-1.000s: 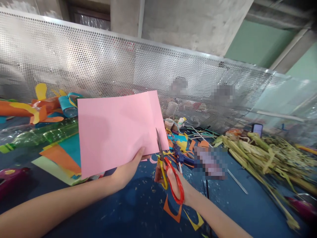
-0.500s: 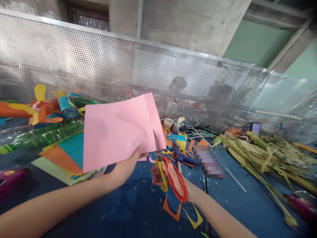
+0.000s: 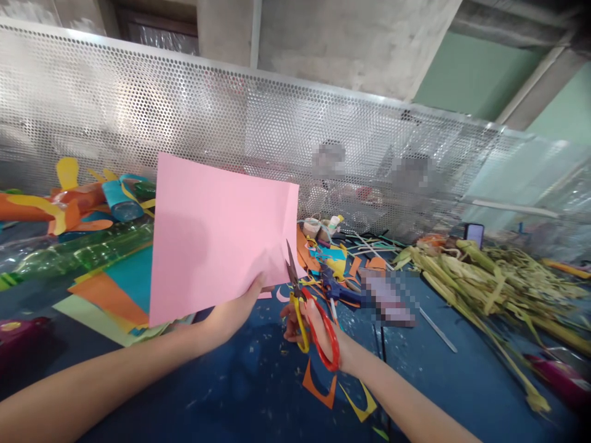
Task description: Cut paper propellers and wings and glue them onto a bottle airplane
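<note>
My left hand (image 3: pixel 242 307) pinches the lower edge of a pink sheet of paper (image 3: pixel 212 234), thumb in front and the other fingers mostly hidden behind it. The sheet is held up above the table, creased near its right side. In my right hand (image 3: pixel 307 323) is a pair of scissors (image 3: pixel 295 283) with one red and one yellow handle loop, fingers through the loops. Its blades point up at the sheet's lower right part and look nearly closed. Whether the blades have paper between them I cannot tell.
Left lie green plastic bottles (image 3: pixel 83 249), coloured paper sheets (image 3: pixel 108 295) and an orange paper-covered figure (image 3: pixel 69 200). Paper scraps (image 3: pixel 321 384), a blue glue gun (image 3: pixel 339 289) and dried husks (image 3: pixel 484 283) cover parts of the blue table (image 3: pixel 240 394). A perforated metal panel (image 3: pixel 207 117) stands behind.
The pink sheet has tilted, its upper left corner rising and its right edge shifting slightly left. Both hands keep their grips; the scissors have hardly moved.
</note>
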Available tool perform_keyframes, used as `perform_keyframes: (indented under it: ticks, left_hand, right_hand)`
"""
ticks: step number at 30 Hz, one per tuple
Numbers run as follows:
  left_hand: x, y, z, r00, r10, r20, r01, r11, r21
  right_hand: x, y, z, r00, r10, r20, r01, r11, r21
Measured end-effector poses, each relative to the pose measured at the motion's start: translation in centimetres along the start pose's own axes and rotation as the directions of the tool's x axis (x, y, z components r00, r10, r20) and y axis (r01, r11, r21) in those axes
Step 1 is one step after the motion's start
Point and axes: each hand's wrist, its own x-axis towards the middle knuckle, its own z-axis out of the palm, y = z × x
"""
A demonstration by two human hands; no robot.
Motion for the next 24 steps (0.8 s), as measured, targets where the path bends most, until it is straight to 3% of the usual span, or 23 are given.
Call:
perform_keyframes:
  ticks: [4,8,16,24]
  left_hand:
    - [-0.3,0.0,0.1,0.999,-0.001,0.049,0.002,1.0,-0.029]
    - [-0.8,0.5,0.2,0.988,-0.106,0.108,0.115,0.99,-0.079]
    - [-1.5,0.6,0.4,0.97,-0.219,0.11,0.23,0.968,-0.099]
    - [-1.8,0.5,0.1,0.979,-0.184,0.09,0.189,0.981,-0.052]
  right_hand:
    - [0.0,0.2,0.0,0.999,-0.041,0.008,0.042,0.999,-0.032]
    - [0.1,0.6,-0.2,0.995,-0.104,-0.006,0.104,0.993,-0.054]
    - [0.1,1.4,-0.6,0.976,-0.22,-0.003,0.215,0.956,-0.201]
    - [0.2,2.3,-0.9,0.937,-0.345,0.045,0.341,0.884,-0.32]
